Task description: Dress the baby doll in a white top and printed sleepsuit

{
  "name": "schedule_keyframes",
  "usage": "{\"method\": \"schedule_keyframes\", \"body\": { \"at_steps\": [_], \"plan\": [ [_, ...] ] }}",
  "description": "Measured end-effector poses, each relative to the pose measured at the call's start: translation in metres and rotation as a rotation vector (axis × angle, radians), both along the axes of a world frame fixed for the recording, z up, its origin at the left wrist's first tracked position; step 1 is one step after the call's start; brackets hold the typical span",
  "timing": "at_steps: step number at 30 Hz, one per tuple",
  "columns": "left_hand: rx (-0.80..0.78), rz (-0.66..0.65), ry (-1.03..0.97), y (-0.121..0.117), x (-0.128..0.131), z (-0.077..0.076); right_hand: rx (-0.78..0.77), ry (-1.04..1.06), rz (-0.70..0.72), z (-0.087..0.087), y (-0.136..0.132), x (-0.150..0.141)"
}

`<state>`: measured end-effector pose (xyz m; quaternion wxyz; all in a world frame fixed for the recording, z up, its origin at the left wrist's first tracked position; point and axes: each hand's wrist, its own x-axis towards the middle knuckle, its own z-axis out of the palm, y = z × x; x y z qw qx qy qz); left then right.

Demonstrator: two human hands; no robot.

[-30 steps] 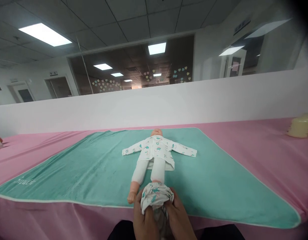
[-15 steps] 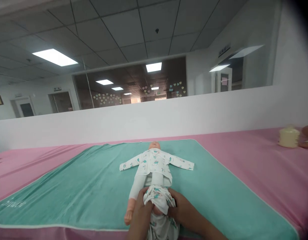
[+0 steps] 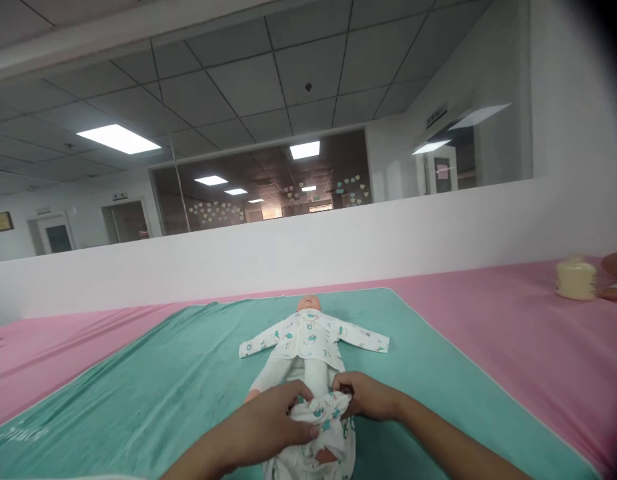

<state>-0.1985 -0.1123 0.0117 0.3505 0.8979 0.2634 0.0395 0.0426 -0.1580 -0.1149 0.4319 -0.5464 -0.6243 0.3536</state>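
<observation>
A baby doll [image 3: 309, 303] lies on its back on a teal towel [image 3: 188, 373], arms spread, in a white printed jacket [image 3: 308, 335] and white leggings [image 3: 316, 375]. White printed trousers [image 3: 333, 427] are bunched around the doll's lower leg on the right of the picture. My left hand [image 3: 273, 423] grips the trousers' fabric from the left, thumb over the cloth. On the right, my right hand [image 3: 365, 395] pinches the bunched edge. A bit of the doll's skin shows through below the cloth. My left forearm and hand hide most of the doll's other foot.
A pink sheet [image 3: 488, 307] surrounds the towel. At the far right stands a pale yellow jar-like container [image 3: 575, 278], beside part of another doll [image 3: 614, 267]. Behind runs a low white wall [image 3: 288, 257] with glass above.
My left hand has swung across from below to the left side of the trousers. The bunched edge has shifted slightly, with both hands still on it. The view has tilted up a little.
</observation>
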Motion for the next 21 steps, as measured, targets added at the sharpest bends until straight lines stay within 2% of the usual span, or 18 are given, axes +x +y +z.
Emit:
{"method": "schedule_keyframes", "body": {
  "at_steps": [2,5,9,11,13,16,18,21],
  "plan": [
    [-0.057,0.001,-0.034,0.001,0.0,0.003,0.022,0.0,0.002,-0.001,0.003,-0.001],
    [-0.138,0.06,-0.049,0.009,0.001,-0.001,0.005,0.025,-0.019,-0.002,0.006,0.0],
    [-0.437,0.011,0.014,0.03,-0.004,-0.004,-0.082,0.055,-0.041,0.003,0.008,0.008],
    [-0.532,0.008,0.018,0.044,-0.009,-0.001,-0.108,0.021,-0.043,0.006,0.011,0.013],
    [-0.513,0.055,-0.024,0.059,-0.013,0.002,-0.113,-0.021,-0.04,0.006,0.017,0.018],
    [-0.391,0.145,-0.13,0.079,-0.01,0.006,-0.057,-0.064,-0.04,0.001,0.027,0.022],
    [-0.36,0.19,-0.212,0.091,0.0,0.006,0.003,-0.061,-0.05,-0.003,0.03,0.021],
    [-0.423,0.234,-0.343,0.105,0.025,0.003,0.028,0.041,-0.037,-0.002,0.029,0.017]
  ]
}}
